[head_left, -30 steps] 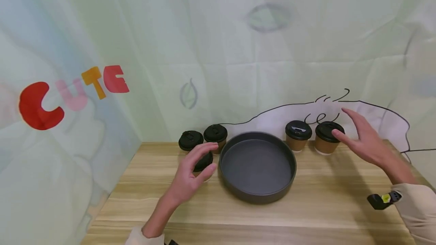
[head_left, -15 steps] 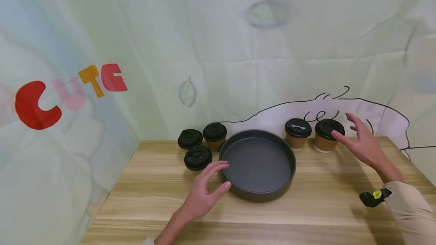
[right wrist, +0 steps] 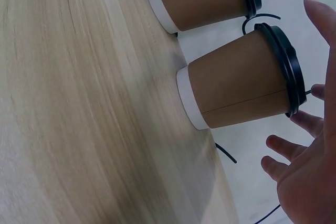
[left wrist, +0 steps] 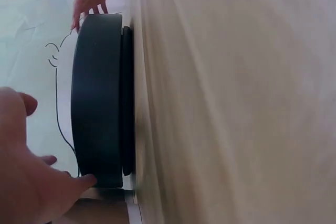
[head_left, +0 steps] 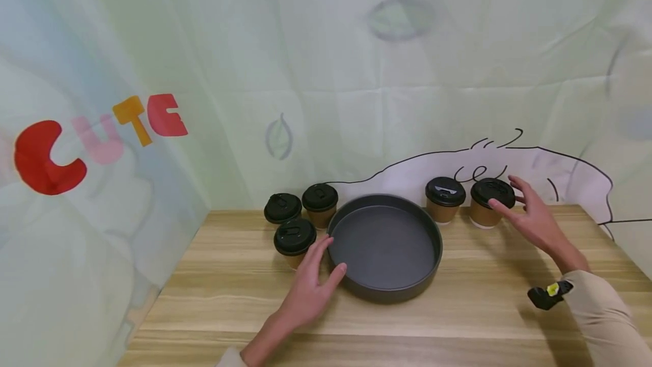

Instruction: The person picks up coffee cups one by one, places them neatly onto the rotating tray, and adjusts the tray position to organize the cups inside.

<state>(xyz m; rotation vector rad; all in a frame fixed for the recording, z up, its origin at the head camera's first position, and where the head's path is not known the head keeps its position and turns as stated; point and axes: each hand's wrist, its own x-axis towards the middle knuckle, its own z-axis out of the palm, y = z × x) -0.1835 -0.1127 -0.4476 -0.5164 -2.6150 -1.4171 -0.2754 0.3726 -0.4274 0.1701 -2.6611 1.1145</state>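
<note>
A round dark grey baking pan [head_left: 384, 248] rests mid-table, its side wall visible in the left wrist view. My left hand [head_left: 308, 296] hovers at the pan's left rim with fingers and thumb spread; whether a fingertip touches is unclear. Close to its fingertips stands a lidded paper cup [head_left: 294, 237]. On the far right, my right hand [head_left: 537, 222] reaches around the rightmost lidded paper cup [right wrist: 241, 85], thumb in front and fingers behind. Spread fingers show in the right wrist view, apart from the brown cup wall; one fingertip lies near the black lid.
Another lidded cup [head_left: 444, 203] stands between the pan and the rightmost cup. Two more cups, a left one [head_left: 282, 207] and a right one [head_left: 320, 200], stand behind the near-left cup. A printed curtain [head_left: 356, 101] hangs along the wooden table's [head_left: 458, 321] back edge.
My left hand has moved from the left cups rightward and down to the pan's rim. My right hand has moved left and closer around the rightmost cup. Pan and cups stay in place.
</note>
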